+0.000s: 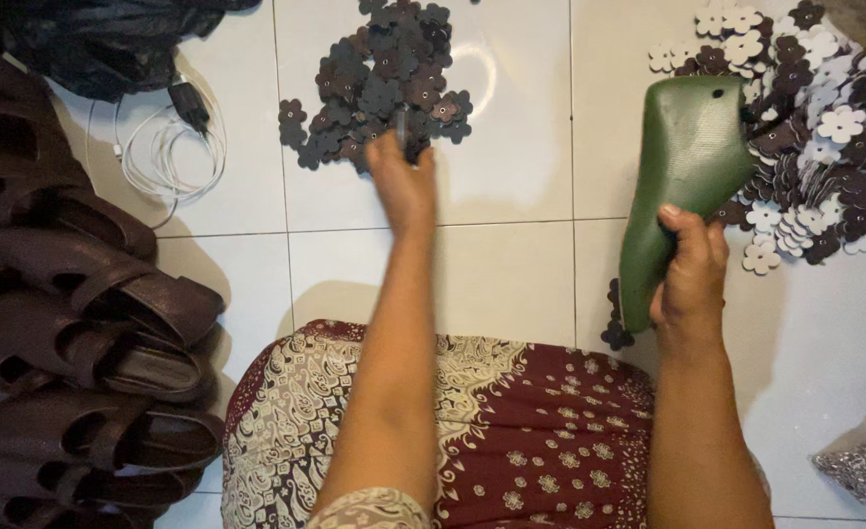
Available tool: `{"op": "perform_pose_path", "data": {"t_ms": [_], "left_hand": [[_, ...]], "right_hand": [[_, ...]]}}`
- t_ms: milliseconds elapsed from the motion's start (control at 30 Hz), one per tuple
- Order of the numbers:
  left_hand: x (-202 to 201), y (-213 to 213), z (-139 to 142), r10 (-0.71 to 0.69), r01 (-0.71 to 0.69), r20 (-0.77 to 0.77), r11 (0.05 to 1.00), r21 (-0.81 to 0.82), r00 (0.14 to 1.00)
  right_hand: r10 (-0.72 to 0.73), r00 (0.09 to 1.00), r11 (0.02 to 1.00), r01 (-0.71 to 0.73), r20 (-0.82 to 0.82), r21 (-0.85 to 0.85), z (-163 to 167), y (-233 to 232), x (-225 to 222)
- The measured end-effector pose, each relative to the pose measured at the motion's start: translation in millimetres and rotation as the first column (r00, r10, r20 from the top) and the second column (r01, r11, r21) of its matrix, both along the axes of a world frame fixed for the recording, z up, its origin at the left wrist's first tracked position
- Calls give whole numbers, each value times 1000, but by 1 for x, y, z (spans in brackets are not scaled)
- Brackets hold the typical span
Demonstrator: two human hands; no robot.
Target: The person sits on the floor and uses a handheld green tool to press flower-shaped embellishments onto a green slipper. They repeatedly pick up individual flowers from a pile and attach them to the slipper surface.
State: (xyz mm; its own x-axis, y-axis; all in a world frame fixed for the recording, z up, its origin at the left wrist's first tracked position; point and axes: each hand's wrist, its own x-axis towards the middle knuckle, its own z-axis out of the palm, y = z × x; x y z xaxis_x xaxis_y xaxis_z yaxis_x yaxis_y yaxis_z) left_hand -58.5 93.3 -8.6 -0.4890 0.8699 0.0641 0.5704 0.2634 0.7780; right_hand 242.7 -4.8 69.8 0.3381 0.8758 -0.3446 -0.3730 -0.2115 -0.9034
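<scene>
— While the right hand (689, 269) wraps its fingers around the lower part of a green shoe last (685, 186), thumb across the front, what is the left hand (403, 181) doing?

— It reaches far out to the dark flower cutouts (384, 73) piled on the white tile floor (511, 255). Its fingertips seem to pinch a small dark piece at the pile's near edge, but blur leaves me unable to tell how tightly they close.

— Any packages?

— A black plastic bag (100, 39) lies crumpled at the far left, with a white cable (163, 157) and a dark plug just beside it. At the near right, a clear bag of silvery bits (859, 470) is cut off by the edge.

— What else is hard to see?

— The mixed white and brown flower pile (824, 127) on the far right runs out of view, partly behind the last. Brown sandals (80, 333) stack along the left, cropped too. A patterned maroon skirt (521, 431) covers the lap.
</scene>
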Motion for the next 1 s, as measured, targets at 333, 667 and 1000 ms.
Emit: {"op": "perform_pose_path", "data": {"t_ms": [333,667,1000], "left_hand": [[-43,-7,16,-194,194,-102,981,-6,976],[-29,-13,34,-182,161,-145,976,-146,972],[-36,-14,31,-204,177,-158,970,-168,966]], "right_hand": [[62,998,995,-60,21,-80,-9,4,-12],[139,986,984,-126,97,-127,-15,8,-20],[138,984,976,-115,116,-185,-6,11,-26]]}}
